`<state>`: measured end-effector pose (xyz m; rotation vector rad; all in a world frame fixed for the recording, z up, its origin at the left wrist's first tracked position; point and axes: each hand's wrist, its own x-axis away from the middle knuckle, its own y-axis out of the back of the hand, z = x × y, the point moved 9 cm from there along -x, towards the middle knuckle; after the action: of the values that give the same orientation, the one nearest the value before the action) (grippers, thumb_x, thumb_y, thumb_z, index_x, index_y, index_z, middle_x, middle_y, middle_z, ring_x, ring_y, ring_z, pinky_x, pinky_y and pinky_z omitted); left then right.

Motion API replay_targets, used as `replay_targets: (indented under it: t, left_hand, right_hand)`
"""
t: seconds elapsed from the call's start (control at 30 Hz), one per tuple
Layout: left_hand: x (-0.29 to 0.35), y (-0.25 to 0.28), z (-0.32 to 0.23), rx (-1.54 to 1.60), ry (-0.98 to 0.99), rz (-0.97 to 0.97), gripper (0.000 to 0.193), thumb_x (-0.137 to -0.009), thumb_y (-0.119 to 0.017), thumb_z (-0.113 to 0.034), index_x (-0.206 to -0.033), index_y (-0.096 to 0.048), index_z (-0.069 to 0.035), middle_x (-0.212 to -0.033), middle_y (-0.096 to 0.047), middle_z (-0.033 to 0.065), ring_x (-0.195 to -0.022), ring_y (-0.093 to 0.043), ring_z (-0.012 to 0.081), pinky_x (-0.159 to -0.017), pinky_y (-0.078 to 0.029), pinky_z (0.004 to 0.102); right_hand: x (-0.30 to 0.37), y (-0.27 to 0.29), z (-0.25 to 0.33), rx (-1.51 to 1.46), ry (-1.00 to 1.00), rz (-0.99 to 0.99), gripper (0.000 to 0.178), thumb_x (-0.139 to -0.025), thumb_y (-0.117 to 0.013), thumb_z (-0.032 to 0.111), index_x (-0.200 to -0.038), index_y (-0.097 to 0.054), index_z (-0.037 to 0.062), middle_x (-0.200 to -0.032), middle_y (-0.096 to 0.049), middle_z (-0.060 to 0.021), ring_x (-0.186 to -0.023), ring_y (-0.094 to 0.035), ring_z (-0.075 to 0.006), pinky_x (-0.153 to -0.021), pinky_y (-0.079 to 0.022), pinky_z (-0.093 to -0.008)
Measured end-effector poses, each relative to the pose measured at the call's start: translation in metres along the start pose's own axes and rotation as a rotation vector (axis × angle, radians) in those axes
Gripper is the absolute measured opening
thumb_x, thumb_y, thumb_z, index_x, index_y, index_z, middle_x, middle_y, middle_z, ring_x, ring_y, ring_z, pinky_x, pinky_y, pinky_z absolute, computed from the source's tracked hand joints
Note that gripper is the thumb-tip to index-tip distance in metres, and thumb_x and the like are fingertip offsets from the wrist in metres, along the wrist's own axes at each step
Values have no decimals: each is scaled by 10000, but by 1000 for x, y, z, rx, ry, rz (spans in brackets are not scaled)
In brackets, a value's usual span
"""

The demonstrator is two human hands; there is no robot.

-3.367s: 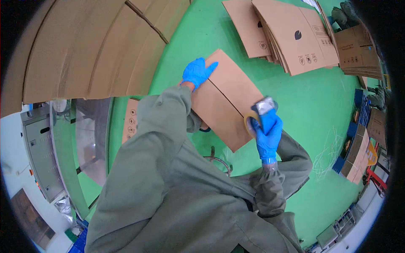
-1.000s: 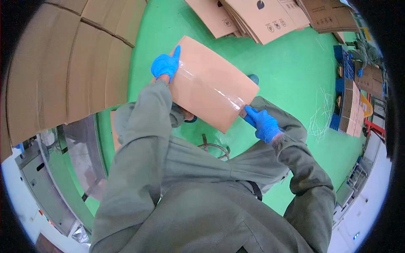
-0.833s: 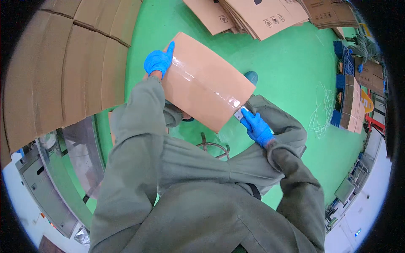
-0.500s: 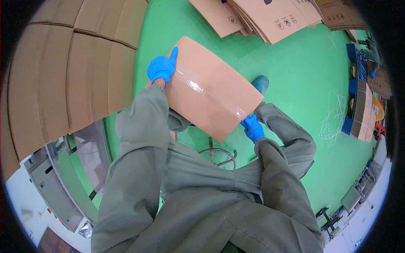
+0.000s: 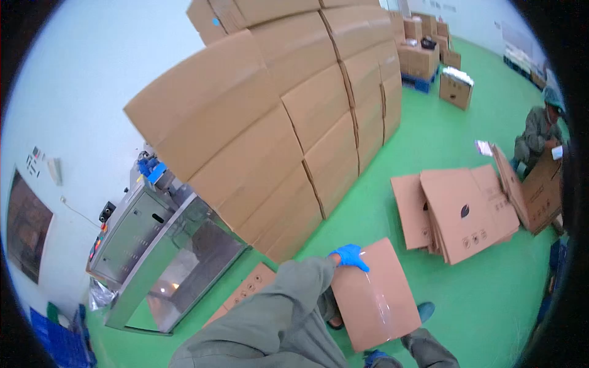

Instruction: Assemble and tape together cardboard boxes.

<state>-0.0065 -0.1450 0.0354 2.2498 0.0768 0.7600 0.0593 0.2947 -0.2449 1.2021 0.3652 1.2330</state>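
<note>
A brown cardboard box (image 5: 383, 288), with a strip of shiny clear tape along its upper face, is in front of me at the lower middle. My left hand (image 5: 351, 257), in a blue glove, grips its far left edge, with fingers lying over the top. At the near edge of the box, my right hand (image 5: 377, 357) in a matching glove holds on; the frame's lower rim cuts off part of it. The underside of the box is hidden.
A tall stack of closed cartons (image 5: 300, 116) rises ahead left. Flattened cartons (image 5: 460, 211) lie on the green floor at right, near a crouching person (image 5: 540, 135). A metal machine (image 5: 165, 264) stands at left. Another printed carton (image 5: 251, 285) lies beside my left arm.
My view has swung up and to the left, bringing in the carton stack, the machine and the other person. Both hands keep their hold on the box.
</note>
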Motion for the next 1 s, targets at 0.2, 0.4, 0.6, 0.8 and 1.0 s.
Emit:
replay_targets:
  t: [0.2, 0.4, 0.6, 0.8, 1.0]
  left_hand:
    - [123, 109, -165, -425, -430, -595, 1112, -573, -805, -508, -1375, -306, 81, -1410, -353, 277, -1295, -383, 387, -1059, -351, 434]
    - [389, 295, -262, -684, -634, -1505, 1109, -560, -854, -381, -1402, -288, 66, -1421, -345, 276, -1333, -337, 396, -1093, -320, 426]
    - [574, 411, -264, -192, -841, -2009, 879, -656, -860, -231, -1310, -346, 54, -1129, -578, 166, -927, -588, 242, -802, -504, 357]
    - [659, 488, -185, -179, -529, -2580, 883, -604, -872, -381, -1202, -418, 84, -1084, -573, 220, -1013, -565, 354, -879, -442, 428]
    - [661, 518, -120, 121, -265, -2508, 897, -560, -878, -432, -1148, -459, 100, -1103, -559, 277, -1038, -561, 394, -861, -447, 450]
  right_hand:
    - [-56, 15, 7, -186, -404, 384, 790, -570, -817, 385, -1228, -499, 87, -1132, -632, -184, -1049, -618, -339, -857, -515, -430]
    - [-64, 77, 40, -232, -459, 438, 916, -459, -892, 270, -1246, -460, 90, -1132, -633, -170, -1072, -605, -345, -904, -496, -426]
    - [-73, 52, 52, -107, -163, 616, 974, -435, -894, 297, -1311, -485, 175, -1298, -509, -152, -1171, -540, -325, -907, -490, -439]
    - [-67, 53, 44, -216, -392, 632, 979, -458, -873, 319, -1343, -471, 197, -1353, -451, -154, -1195, -510, -337, -921, -479, -437]
    - [-93, 74, 53, -231, -304, 529, 982, -449, -879, 284, -1339, -478, 177, -1332, -469, -165, -1173, -520, -330, -901, -489, -427]
